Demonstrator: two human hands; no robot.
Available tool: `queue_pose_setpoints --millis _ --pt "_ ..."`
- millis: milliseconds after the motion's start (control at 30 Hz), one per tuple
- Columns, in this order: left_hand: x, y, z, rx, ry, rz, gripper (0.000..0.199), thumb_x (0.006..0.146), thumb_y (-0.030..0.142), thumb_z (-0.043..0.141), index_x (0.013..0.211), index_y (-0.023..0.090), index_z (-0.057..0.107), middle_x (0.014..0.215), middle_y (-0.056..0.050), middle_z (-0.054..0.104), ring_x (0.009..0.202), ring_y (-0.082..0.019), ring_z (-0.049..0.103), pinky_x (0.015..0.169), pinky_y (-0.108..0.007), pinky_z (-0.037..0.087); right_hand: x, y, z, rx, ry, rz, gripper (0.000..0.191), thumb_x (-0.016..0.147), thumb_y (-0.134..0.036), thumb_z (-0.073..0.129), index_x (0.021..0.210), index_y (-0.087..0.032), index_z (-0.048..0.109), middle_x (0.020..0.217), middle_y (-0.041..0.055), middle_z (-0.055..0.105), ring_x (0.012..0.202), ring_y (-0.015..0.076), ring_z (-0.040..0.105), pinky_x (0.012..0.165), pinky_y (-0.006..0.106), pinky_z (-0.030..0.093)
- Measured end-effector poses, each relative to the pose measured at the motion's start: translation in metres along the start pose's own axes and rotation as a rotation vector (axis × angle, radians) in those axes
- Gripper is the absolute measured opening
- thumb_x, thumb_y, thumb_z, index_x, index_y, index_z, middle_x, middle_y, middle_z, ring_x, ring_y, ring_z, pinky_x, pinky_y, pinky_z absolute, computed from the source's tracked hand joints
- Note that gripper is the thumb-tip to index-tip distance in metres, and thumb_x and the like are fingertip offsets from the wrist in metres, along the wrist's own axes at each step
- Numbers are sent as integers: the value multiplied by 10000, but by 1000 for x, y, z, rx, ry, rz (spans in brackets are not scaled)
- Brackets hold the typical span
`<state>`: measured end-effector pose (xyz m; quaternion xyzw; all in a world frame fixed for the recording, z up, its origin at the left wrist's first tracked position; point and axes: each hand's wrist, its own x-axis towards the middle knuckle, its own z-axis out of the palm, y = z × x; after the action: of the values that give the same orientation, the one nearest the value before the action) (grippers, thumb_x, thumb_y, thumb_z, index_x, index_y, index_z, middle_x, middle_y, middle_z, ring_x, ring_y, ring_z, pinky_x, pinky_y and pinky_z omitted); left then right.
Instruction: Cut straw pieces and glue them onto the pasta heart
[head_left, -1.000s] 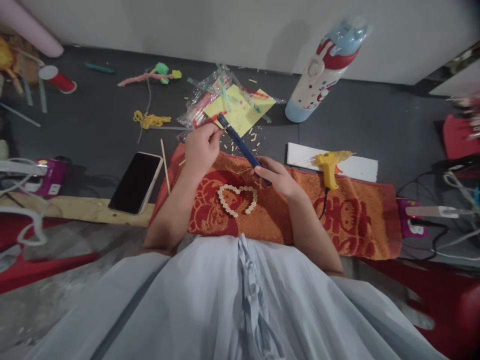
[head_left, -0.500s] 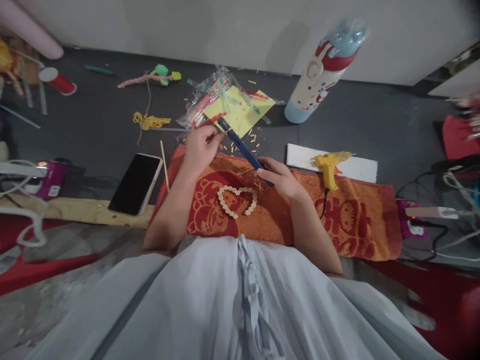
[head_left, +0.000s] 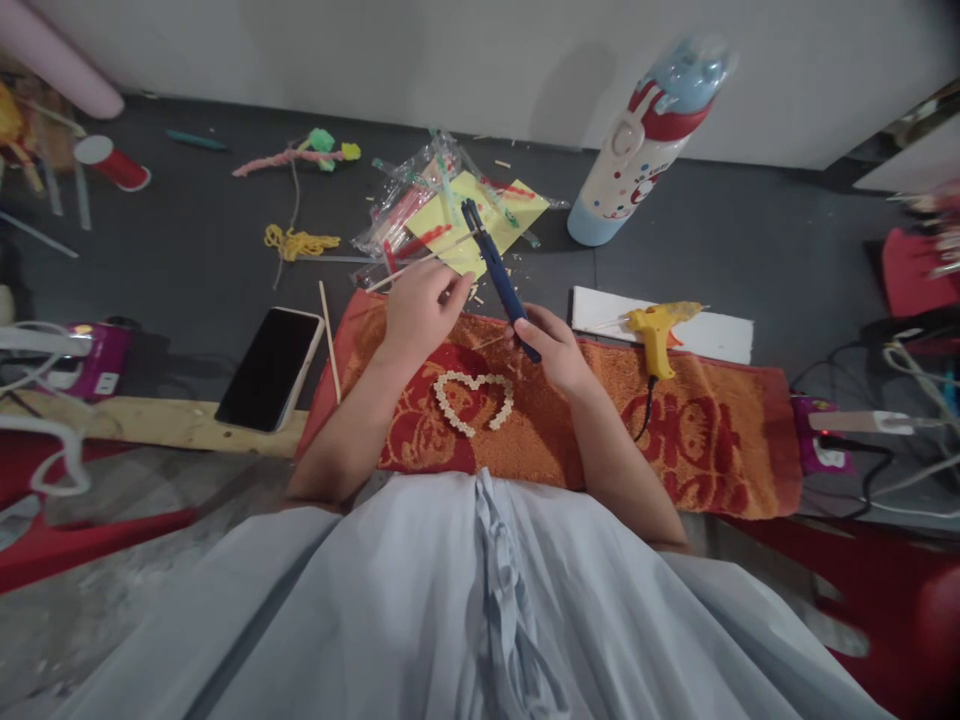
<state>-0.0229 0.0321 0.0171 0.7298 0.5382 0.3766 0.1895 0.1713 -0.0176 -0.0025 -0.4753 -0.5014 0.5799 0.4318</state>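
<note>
My right hand (head_left: 551, 345) is closed around the lower end of a dark blue cutting tool (head_left: 501, 278), whose tip points up and left over a yellow paper (head_left: 491, 215). A thin wooden stick (head_left: 409, 270) runs from behind my left hand (head_left: 424, 305) toward the tool's tip. My left hand's fingers are curled together beside the stick; its fingertips are partly hidden. Below the hands, a heart-shaped outline of small pale pieces (head_left: 450, 410), open at the bottom, lies on an orange and red towel (head_left: 532, 440).
A phone (head_left: 270, 370) and another stick (head_left: 330, 342) are at the left. To the right, a yellow glue gun (head_left: 655, 340) rests on a white board (head_left: 727, 335). A bottle (head_left: 630, 165) stands behind. Yellow yarn (head_left: 300, 243) and plastic wrappers (head_left: 397, 205) lie further back.
The blue tool has swung more upright, its tip shifting right and up. My left hand has moved slightly right and down, and the thin stick now shows between it and the tool's tip.
</note>
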Motion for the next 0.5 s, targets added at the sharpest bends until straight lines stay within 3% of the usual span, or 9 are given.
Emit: queue_pose_setpoints --millis 100,233,367,500 --pt "-3 1 8 -122 -150 -107 453 838 617 520 793 181 637 790 -81 673 801 -216 626 817 -353 467 -1 -3 4 17 -28 -16 476 742 -607 645 999 -212 572 764 -2 559 695 152 526 694 311 439" --pt "-5 -5 20 -505 -284 -158 512 809 640 554 1000 170 623 989 -96 697 935 -206 656 840 -323 498 -1 0 6 -23 -43 -25 500 747 -645 622 997 -215 576 764 3 563 701 160 526 670 308 440" --pt "-8 0 27 -732 -321 -226 537 732 619 667 1023 179 565 1070 -106 679 1034 -217 642 882 -341 511 0 4 6 -36 -72 -32 526 753 -655 610 1035 -213 579 774 10 566 705 169 526 659 312 441" --pt "-12 12 30 -909 -316 -303 604 677 632 708 1031 195 488 1075 -111 676 973 -216 664 820 -357 543 0 4 8 -30 -95 -58 569 747 -662 614 1086 -206 579 806 17 573 725 174 527 707 333 453"
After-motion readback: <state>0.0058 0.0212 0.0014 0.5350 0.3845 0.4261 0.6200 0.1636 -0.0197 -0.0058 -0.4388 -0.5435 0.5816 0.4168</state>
